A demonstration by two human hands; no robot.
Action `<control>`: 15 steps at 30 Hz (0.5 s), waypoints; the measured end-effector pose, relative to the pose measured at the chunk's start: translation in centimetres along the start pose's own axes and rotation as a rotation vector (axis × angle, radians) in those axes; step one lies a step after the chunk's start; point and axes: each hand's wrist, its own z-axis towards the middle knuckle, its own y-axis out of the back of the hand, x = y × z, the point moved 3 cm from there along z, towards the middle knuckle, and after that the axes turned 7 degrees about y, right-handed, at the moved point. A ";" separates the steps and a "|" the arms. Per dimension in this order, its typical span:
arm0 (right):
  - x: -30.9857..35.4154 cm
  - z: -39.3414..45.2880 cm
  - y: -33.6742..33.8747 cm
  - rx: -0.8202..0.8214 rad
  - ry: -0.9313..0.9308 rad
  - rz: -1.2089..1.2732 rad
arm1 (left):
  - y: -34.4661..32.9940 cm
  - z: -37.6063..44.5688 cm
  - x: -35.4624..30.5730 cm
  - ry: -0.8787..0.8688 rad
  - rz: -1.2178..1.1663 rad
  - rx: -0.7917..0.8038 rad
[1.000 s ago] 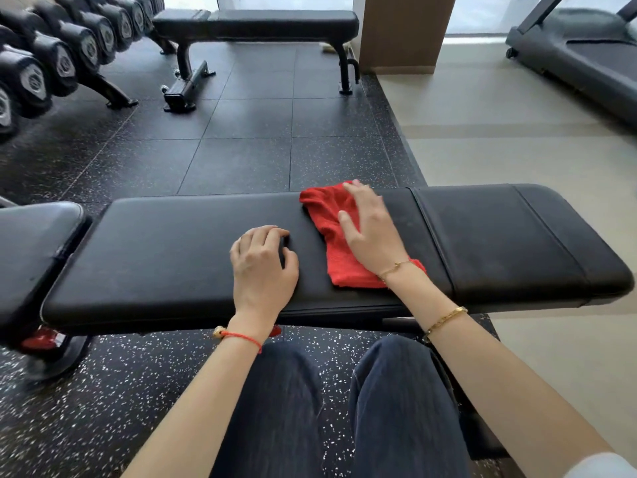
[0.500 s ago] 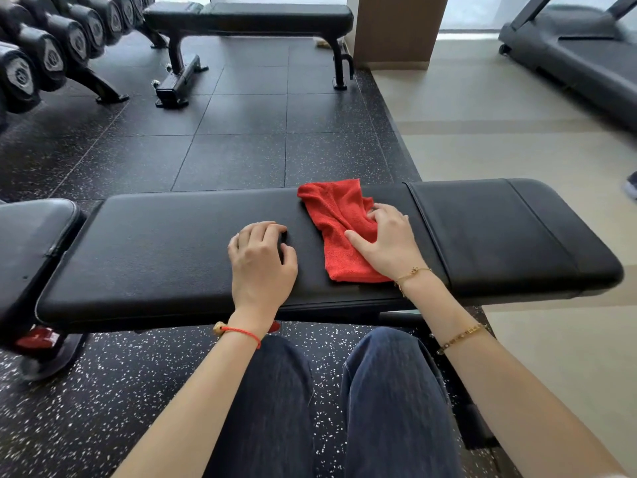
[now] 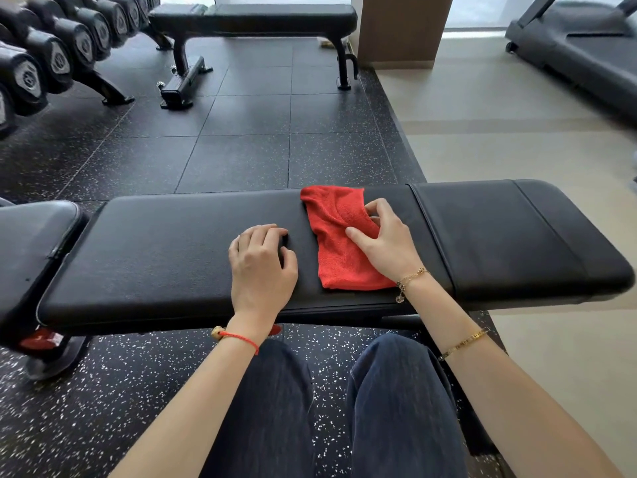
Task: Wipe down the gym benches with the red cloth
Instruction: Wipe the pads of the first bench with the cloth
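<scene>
A long black padded bench (image 3: 165, 257) stretches across in front of me. The red cloth (image 3: 336, 246) lies folded on its middle, running from the far edge toward the near edge. My right hand (image 3: 387, 241) rests on the cloth's right side, its fingers curled and bunching a fold of the fabric against the thumb. My left hand (image 3: 262, 267) sits on the bare pad just left of the cloth, fingers bent with their tips on the surface, holding nothing. A second black bench (image 3: 262, 15) stands at the far end of the floor.
A dumbbell rack (image 3: 51, 53) lines the far left. A treadmill (image 3: 582, 46) stands at the far right on the pale floor. Another pad (image 3: 31, 243) adjoins the bench on the left. A brown pillar (image 3: 401, 29) rises behind the far bench. My knees are under the bench's near edge.
My right hand has drawn back from the cloth's far end toward me and its flat fingers have curled, gathering the fabric. The left hand has stayed put.
</scene>
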 end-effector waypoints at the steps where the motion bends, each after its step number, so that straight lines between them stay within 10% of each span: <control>1: -0.1 0.1 -0.1 0.002 -0.009 0.010 | 0.0 0.0 0.0 0.002 0.000 -0.003; 15: 0.7 0.1 0.2 -0.008 -0.246 0.419 | 0.4 0.2 0.0 0.068 -0.021 0.099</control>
